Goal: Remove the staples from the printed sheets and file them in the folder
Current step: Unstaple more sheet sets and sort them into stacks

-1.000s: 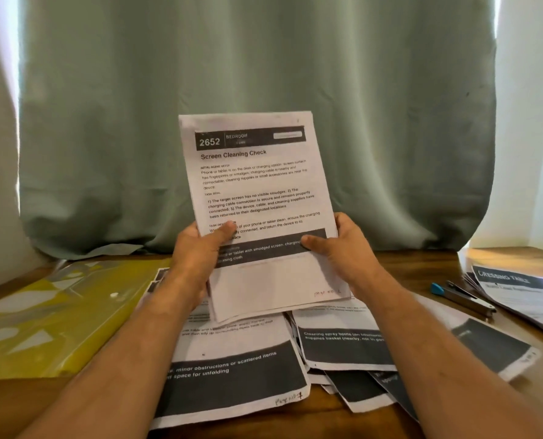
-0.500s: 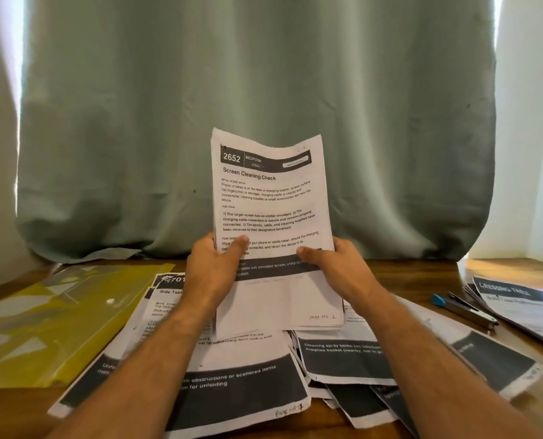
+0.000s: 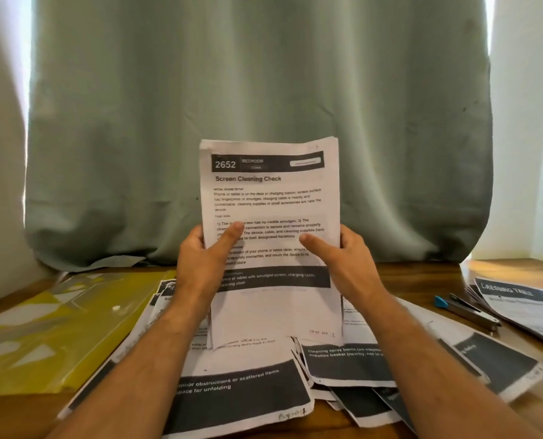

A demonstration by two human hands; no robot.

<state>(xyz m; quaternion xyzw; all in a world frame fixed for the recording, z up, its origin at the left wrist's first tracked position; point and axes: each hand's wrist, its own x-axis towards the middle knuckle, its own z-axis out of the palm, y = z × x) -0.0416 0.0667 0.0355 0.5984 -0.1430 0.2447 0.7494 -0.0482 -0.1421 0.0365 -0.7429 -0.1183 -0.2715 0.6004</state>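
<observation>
- While upright above the wooden desk (image 3: 422, 277), the sheet stack (image 3: 271, 198) read "2652 BEDROOM, Screen Cleaning Check".
- Left hand (image 3: 200, 264) and right hand (image 3: 349, 264) pinched its side edges.
- Yellow folder (image 3: 42, 337) lay left.

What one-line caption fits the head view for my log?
Both hands, left and right, hold the "Screen Cleaning Check" sheets upright above loose printouts, yellow folder alongside.

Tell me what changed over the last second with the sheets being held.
The held stack of sheets went from tilted left to nearly upright and dropped until its bottom edge met the loose sheets on the table. Both thumbs slid higher up the page. The left hand and right hand kept gripping. The yellow folder and staple remover stayed put.
</observation>
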